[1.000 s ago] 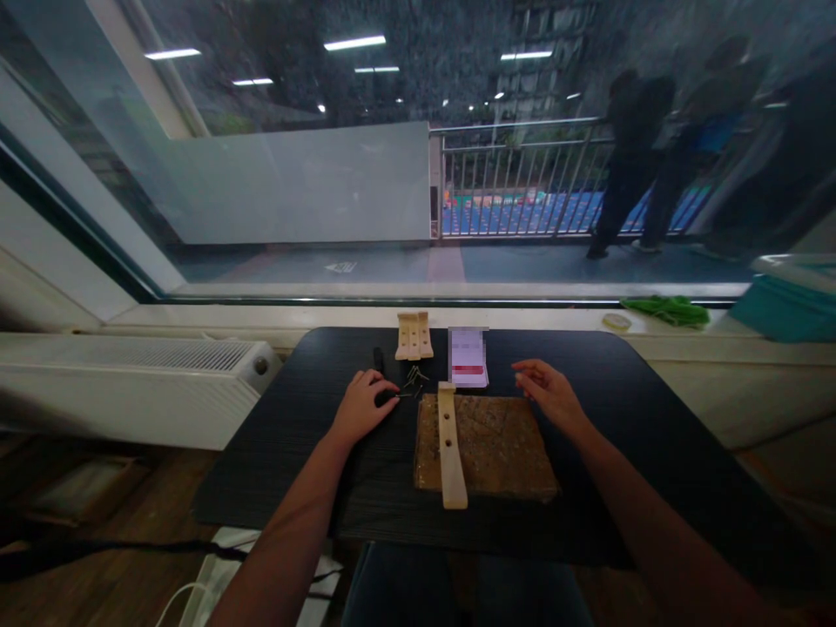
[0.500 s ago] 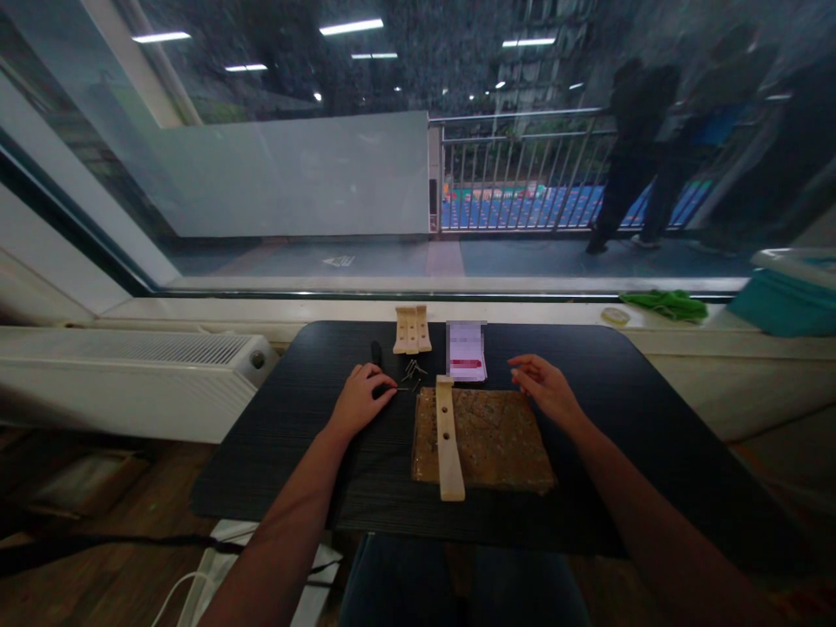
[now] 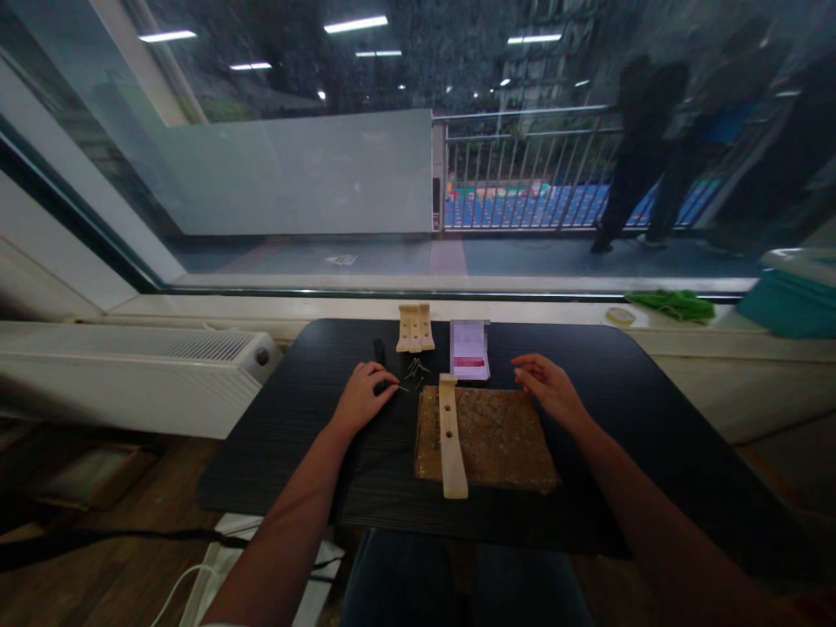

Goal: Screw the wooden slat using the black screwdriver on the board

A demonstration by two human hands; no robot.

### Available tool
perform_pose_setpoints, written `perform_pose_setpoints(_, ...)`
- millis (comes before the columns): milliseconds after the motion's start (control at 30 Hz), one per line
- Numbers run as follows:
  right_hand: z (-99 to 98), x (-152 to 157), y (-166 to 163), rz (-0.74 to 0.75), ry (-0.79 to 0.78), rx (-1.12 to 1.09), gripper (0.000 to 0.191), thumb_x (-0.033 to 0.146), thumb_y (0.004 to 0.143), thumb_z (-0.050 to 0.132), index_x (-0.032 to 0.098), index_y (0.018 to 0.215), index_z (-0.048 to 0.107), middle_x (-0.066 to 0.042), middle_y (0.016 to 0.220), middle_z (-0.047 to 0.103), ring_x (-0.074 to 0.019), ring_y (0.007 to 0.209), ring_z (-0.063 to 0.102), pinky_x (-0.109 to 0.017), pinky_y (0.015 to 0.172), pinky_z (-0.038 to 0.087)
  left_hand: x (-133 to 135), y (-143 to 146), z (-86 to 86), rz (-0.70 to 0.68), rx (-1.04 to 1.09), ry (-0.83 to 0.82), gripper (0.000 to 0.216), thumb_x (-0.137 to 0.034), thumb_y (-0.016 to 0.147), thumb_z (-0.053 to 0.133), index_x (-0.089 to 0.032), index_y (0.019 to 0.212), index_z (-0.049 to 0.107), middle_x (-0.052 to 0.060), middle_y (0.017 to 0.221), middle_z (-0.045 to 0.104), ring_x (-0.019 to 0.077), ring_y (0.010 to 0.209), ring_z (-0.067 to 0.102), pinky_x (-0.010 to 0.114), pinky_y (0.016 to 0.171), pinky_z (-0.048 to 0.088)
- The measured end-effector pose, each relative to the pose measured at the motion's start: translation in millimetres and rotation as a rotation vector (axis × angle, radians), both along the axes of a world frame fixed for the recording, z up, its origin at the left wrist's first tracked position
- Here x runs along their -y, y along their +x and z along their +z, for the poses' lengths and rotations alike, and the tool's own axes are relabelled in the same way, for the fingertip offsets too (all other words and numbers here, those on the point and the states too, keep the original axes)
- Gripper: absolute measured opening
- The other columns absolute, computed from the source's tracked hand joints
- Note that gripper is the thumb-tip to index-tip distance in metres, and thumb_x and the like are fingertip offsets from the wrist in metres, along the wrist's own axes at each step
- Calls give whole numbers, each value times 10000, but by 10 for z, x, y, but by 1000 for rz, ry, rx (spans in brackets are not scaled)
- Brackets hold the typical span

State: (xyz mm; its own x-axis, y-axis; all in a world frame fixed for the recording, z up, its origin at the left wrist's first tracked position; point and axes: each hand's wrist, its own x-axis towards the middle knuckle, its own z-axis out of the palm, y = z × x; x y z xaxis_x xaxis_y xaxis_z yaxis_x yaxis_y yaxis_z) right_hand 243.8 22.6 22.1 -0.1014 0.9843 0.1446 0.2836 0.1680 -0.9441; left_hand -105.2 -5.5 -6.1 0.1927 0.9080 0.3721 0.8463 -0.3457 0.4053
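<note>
My left hand (image 3: pixel 361 398) rests on the table's left side, fingers curled and pinched. A thin metal piece (image 3: pixel 403 389) sticks out from its fingertips, with something dark under the fingers; its kind is unclear. Just beyond this hand is a black handle-like object (image 3: pixel 379 350). Several small metal screws or nails (image 3: pixel 415 369) lie to its right. My right hand (image 3: pixel 547 390) hovers by the far right corner of a worn brown board (image 3: pixel 502 435), fingers loosely bent, thumb apart, nothing visible in it. Across the board's left part lies a pale wooden strip (image 3: pixel 452 453) with two holes and a raised far end.
Similar wooden strips (image 3: pixel 415 329) stand side by side at the black table's (image 3: pixel 274 435) far edge. Right of them lies a lit phone (image 3: pixel 468 350). On the windowsill are a tape roll (image 3: pixel 620 316), a green cloth (image 3: pixel 676 305) and a teal container (image 3: pixel 787 300). A radiator (image 3: pixel 131 374) flanks the table.
The whole view has shifted slightly. Less of the thin metal piece shows beyond my left fingertips. My right hand and the strip on the board keep their places.
</note>
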Motion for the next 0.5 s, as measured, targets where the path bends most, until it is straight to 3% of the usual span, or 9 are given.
perform_pose_setpoints(267,6,6,-5,-5,-10,-13,327,442,671,655,184,868,615,7,613,602,-114,505,524,-263,501,431,2,-8,-1,20,-11,3,123,-284,816,634,-214,880,711,57,933,623,230,934,554,393,914,434)
perform_pose_setpoints(400,24,16,-10,-2,-20,-13,317,424,674,636,177,871,611,7,615,593,-113,516,518,-265,516,420,-7,-22,17,261,-54,33,181,-330,852,568,-175,801,647,66,831,604,234,865,562,361,838,442)
perform_pose_setpoints(500,27,15,-13,-3,-27,-13,316,418,668,627,175,869,607,7,615,588,-117,525,520,-268,522,418,-11,-6,44,380,-158,-58,300,-412,869,524,-175,707,612,66,753,592,233,784,567,335,734,433)
